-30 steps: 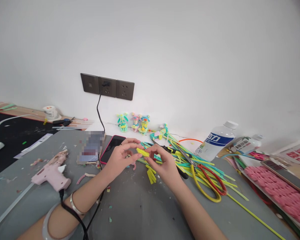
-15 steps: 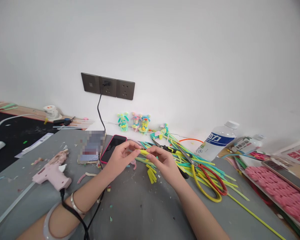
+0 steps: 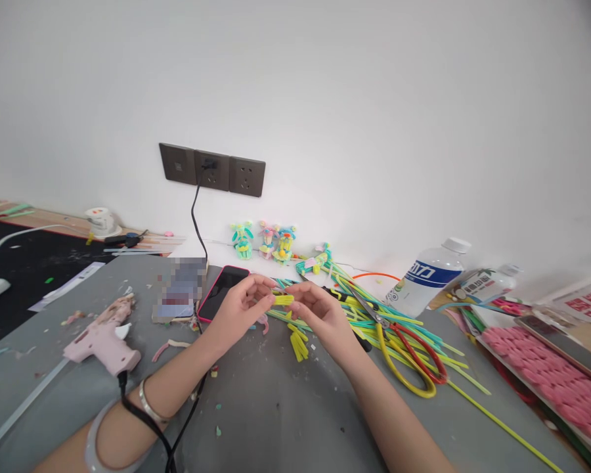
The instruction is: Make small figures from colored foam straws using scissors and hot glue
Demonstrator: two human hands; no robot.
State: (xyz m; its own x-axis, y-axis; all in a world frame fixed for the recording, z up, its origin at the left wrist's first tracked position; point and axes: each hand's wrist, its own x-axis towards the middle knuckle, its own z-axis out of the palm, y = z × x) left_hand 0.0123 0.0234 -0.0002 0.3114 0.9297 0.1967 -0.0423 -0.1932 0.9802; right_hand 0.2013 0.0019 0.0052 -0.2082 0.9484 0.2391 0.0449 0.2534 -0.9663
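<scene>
Between the thumb and fingers of my left hand (image 3: 249,302) is a short bundle of yellow pipe cleaner pieces (image 3: 284,300). Its free end points toward my right hand (image 3: 322,318), whose thumb and fingers are parted around the tip. Whether they still touch it is hard to see. Just below lie more short yellow pipe cleaner pieces (image 3: 299,345) on the grey table. Long green, yellow and teal pipe cleaners (image 3: 414,341) spread out to the right, with scissors (image 3: 408,358) with red and yellow handles on top.
A pink glue gun (image 3: 103,341) lies on the left, its black cord running under my left forearm. Two phones (image 3: 224,289) rest behind my left hand. Small pipe cleaner figures (image 3: 285,244) stand by the wall. A bottle (image 3: 431,276) leans at the right, near pink braided material (image 3: 546,368).
My right thumb and fingers have spread apart and drawn slightly off the yellow bundle, so more of it shows. My left hand has stayed almost still.
</scene>
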